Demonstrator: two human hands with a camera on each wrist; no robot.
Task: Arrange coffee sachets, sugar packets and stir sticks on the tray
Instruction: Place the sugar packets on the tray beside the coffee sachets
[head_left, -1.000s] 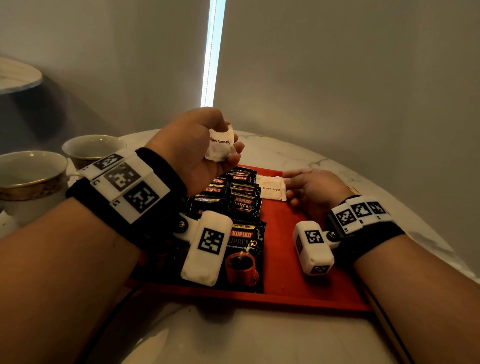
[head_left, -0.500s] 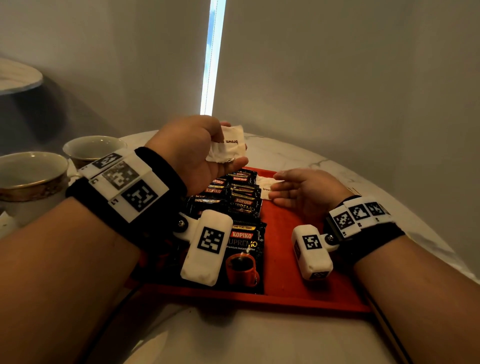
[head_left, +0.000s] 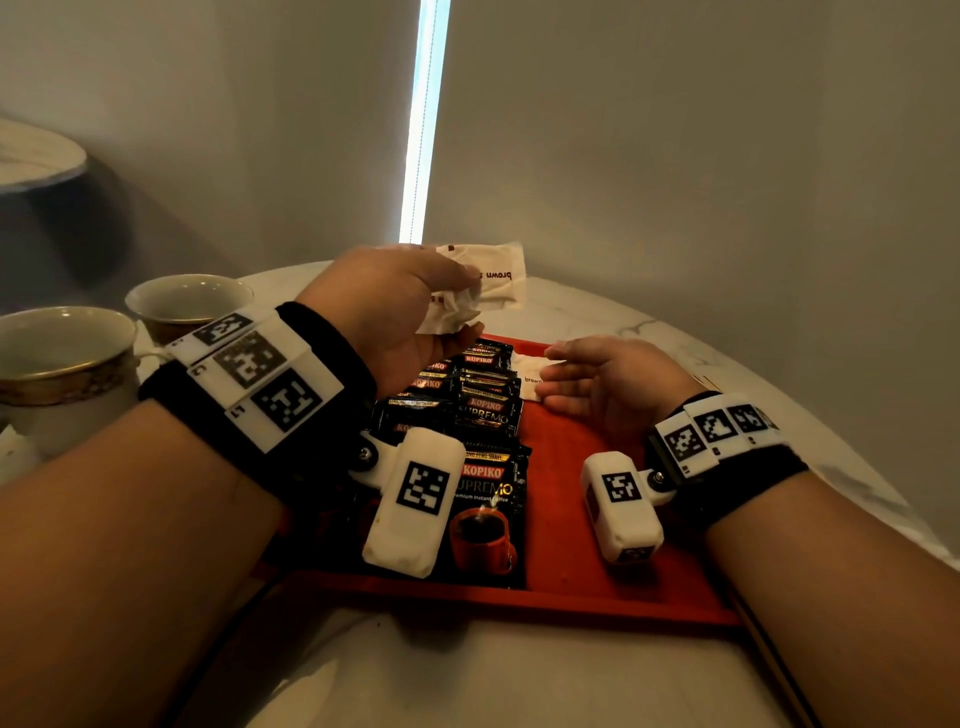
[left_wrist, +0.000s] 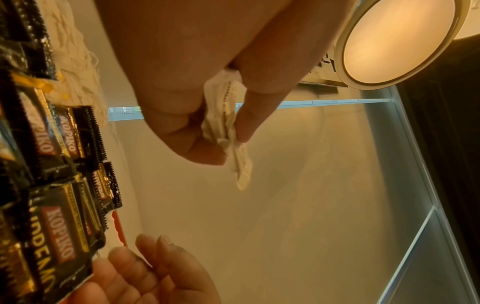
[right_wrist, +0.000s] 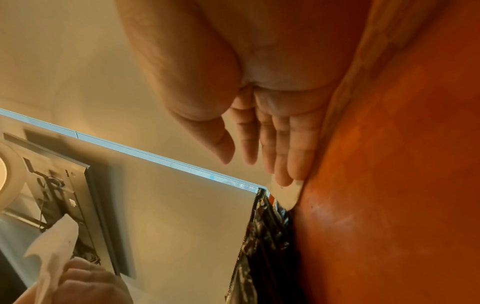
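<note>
My left hand (head_left: 460, 306) is raised over the far left of the red tray (head_left: 597, 582) and grips a small crumpled bunch of white brown-sugar packets (head_left: 488, 283). From the left wrist the packets (left_wrist: 228, 123) show pinched between thumb and fingers. My right hand (head_left: 550, 382) hovers low over the tray's far end, fingers straight and empty, its fingertips (right_wrist: 283, 179) by a single sugar packet (head_left: 527, 371) lying flat there. Black Kopiko coffee sachets (head_left: 483, 415) lie overlapped in a row down the tray's left half.
Two gold-trimmed cups (head_left: 187, 306) (head_left: 62, 358) stand on the round marble table (head_left: 613, 312) left of the tray. A wall closes in right behind the table. Thin long strips (head_left: 769, 654) lie along the tray's right edge, too dim to identify.
My left hand has risen slightly and pushed one sugar packet out past its fingers. My right hand has lifted off the packet on the tray and straightened its fingers toward the left.
</note>
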